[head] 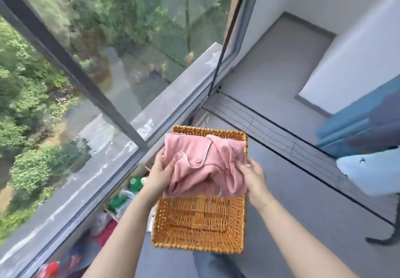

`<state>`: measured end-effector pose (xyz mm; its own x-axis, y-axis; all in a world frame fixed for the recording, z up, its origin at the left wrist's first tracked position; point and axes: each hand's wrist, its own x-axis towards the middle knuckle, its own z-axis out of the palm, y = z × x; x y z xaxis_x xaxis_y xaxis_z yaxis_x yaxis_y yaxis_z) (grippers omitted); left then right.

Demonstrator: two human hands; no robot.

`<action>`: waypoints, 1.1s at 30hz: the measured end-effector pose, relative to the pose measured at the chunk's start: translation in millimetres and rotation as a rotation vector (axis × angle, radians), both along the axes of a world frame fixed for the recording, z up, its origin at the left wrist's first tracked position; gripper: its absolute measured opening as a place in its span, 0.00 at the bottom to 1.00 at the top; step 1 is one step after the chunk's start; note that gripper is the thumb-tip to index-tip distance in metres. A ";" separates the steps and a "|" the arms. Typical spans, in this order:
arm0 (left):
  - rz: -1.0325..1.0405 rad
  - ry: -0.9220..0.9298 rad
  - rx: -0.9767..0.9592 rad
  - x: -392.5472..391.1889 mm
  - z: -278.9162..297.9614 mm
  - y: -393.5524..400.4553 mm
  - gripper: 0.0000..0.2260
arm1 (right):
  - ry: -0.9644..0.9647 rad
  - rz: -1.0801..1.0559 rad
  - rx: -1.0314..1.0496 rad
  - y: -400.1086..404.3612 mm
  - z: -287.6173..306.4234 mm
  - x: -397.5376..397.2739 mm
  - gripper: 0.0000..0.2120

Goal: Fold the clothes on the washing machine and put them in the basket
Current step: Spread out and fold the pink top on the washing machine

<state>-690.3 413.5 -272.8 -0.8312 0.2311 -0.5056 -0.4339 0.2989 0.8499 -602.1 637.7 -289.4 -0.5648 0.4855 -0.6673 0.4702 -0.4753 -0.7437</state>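
The left hand point(160, 172) and the right hand point(252, 173) pinch the folded pink garment point(201, 165) at its 9 and 3 o'clock edges, fingers curled into the cloth, probably to keep the fold together above the 12 o'clock half of the wicker basket point(199, 223).

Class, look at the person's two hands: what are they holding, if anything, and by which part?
Both hold the folded pink garment over the wicker basket: left hand grips its left edge, right hand its right edge.
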 end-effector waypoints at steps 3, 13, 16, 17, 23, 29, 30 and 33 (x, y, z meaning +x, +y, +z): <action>-0.091 -0.025 -0.072 -40.2 -43.8 27.0 0.28 | -0.073 0.005 0.053 26.1 -37.3 -31.0 0.10; -0.089 -0.174 -0.528 -75.1 -150.1 71.0 0.23 | -0.364 0.264 0.496 17.1 -134.5 -75.3 0.11; -0.041 -0.170 -0.490 -73.3 -161.1 74.2 0.28 | -0.440 0.227 0.465 17.0 -150.1 -92.3 0.19; -0.040 -0.144 -0.508 -71.9 -168.7 72.6 0.31 | -0.471 0.232 0.460 17.3 -152.2 -95.6 0.21; -0.243 0.435 -0.768 -41.3 -130.1 68.9 0.27 | -0.289 0.297 0.661 7.4 -122.2 -75.7 0.24; -0.812 0.250 -0.823 -49.1 -152.6 70.4 0.23 | -0.104 0.789 1.003 4.1 -123.8 -67.8 0.17; -0.865 0.237 -0.847 -52.3 -160.7 72.8 0.24 | -0.148 0.861 0.981 5.5 -129.8 -71.3 0.18; -0.919 0.211 -0.874 -52.8 -180.4 75.4 0.24 | -0.233 1.038 0.991 10.1 -142.3 -77.4 0.23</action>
